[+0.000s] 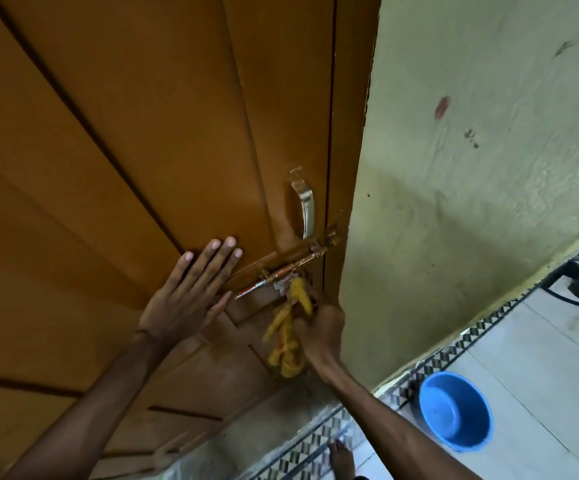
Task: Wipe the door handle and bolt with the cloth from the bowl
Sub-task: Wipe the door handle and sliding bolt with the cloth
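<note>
The right hand [321,329] is closed around a yellow cloth [289,336], which is gripped in the fist just below the sliding bolt [286,270]. The upper fold of the cloth is pressed up against the underside of the bolt, close to its hanging latch piece, while the rest of the cloth is left dangling beneath the hand against the door. The left hand [189,292] is laid flat on the orange-brown wooden door [125,150], just beside the free end of the bolt, with its fingers spread slightly and pointed upward; nothing is held in it. The bolt is mounted at a slant across the door's edge, and its far end is pushed toward the door frame. Directly above the bolt, a curved chrome door handle [305,206] is fixed upright and is touched by neither hand. Beyond the bolt, past the frame, a pale green plastered wall [471,185] is seen. Well below the bolt, a blue plastic bowl [456,410] is set on the tiled floor [540,358], well apart from both hands.
</note>
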Available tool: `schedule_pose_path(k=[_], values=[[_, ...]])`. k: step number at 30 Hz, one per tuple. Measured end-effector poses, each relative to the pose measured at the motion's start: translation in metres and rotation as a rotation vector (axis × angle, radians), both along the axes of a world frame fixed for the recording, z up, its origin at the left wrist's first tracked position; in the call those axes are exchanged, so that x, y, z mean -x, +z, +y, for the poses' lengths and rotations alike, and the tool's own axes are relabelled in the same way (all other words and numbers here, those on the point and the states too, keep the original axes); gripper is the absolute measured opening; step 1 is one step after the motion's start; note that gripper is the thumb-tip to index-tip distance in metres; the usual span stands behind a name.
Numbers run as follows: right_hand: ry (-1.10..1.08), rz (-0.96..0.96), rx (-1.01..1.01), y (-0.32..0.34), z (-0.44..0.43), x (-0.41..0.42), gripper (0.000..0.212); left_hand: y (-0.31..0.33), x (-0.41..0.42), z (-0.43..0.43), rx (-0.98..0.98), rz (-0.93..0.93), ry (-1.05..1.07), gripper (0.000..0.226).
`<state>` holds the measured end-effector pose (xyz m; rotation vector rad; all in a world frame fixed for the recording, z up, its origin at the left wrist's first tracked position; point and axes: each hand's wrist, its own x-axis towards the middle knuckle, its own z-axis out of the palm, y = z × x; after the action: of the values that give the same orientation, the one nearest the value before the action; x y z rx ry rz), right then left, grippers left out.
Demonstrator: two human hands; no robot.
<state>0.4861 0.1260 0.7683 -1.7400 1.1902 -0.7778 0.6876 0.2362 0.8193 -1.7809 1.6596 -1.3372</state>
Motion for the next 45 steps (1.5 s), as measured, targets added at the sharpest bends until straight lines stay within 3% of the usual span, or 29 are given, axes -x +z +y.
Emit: schedule_pose_path(k=[4, 10, 15, 20, 26, 28, 34, 38, 45], values=[[-0.156, -0.158, 0.122, 0.014, -0.032, -0.012, 0.023, 0.000, -0.001, 0.000, 0.010, -0.006, -0.028, 0.073], [-0.099, -0.122, 0.319, 0.017, -0.017, -0.045, 0.038, 0.000, -0.004, 0.001, -0.002, -0.010, -0.054, 0.072], [0.032, 0.075, 0.412, -0.043, -0.009, -0.029, 0.025, 0.001, -0.005, 0.000, 0.010, -0.019, -0.080, 0.070], [-0.093, -0.120, 0.349, 0.015, -0.014, -0.041, 0.035, 0.000, -0.006, 0.000, 0.010, -0.025, -0.093, 0.070], [-0.034, -0.041, 0.327, 0.003, 0.013, -0.045, 0.041, 0.002, -0.007, 0.000, 0.013, -0.027, -0.107, 0.070], [-0.017, -0.106, 0.271, 0.000, 0.010, -0.043, 0.046, 0.002, -0.007, 0.000, 0.020, -0.034, -0.111, 0.071], [0.008, -0.189, 0.063, -0.003, -0.003, -0.029, 0.017, 0.001, -0.007, -0.001, 0.050, -0.011, -0.135, 0.072], [-0.108, -0.137, 0.220, 0.011, -0.017, -0.036, 0.024, 0.000, -0.006, -0.001, 0.067, 0.002, -0.139, 0.069], [0.104, 0.134, 0.546, 0.011, -0.001, -0.040, 0.036, -0.001, -0.008, -0.001, 0.064, -0.008, -0.139, 0.069]])
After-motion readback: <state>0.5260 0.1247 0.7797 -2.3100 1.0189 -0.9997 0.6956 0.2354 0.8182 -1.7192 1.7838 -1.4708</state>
